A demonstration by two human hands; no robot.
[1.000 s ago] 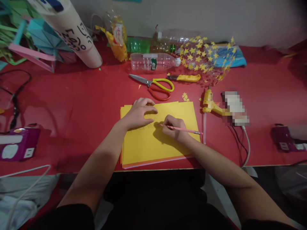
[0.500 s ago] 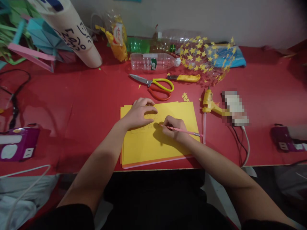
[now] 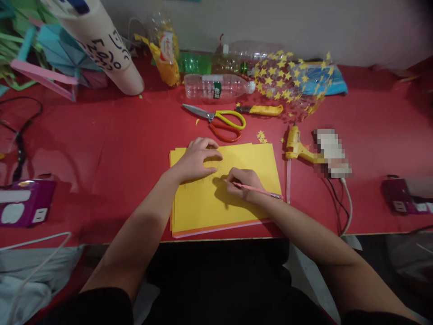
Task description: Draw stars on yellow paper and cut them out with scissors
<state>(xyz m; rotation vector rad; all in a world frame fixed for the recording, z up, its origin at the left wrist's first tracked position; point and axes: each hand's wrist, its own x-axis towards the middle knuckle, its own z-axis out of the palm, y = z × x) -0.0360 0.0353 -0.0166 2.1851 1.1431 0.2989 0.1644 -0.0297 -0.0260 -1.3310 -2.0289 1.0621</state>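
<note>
A stack of coloured paper with a yellow sheet on top lies at the table's front edge; orange and pink sheets peek out below. My left hand rests on the sheet's upper left, fingers spread and thumb apart. In my right hand a pink pencil is gripped, its point at the paper right of the left thumb. Faint pencil marks show on the yellow paper between the two hands; their shapes are hard to make out.
Beyond the paper lie scissors, a yellow utility knife and small paper stars. A glue gun and a blurred-out device sit to the right. Clear bottles, one star-covered, and a tall white cup stand behind.
My right hand and the pencil have shifted slightly down and left over the paper. My left hand stays in place.
</note>
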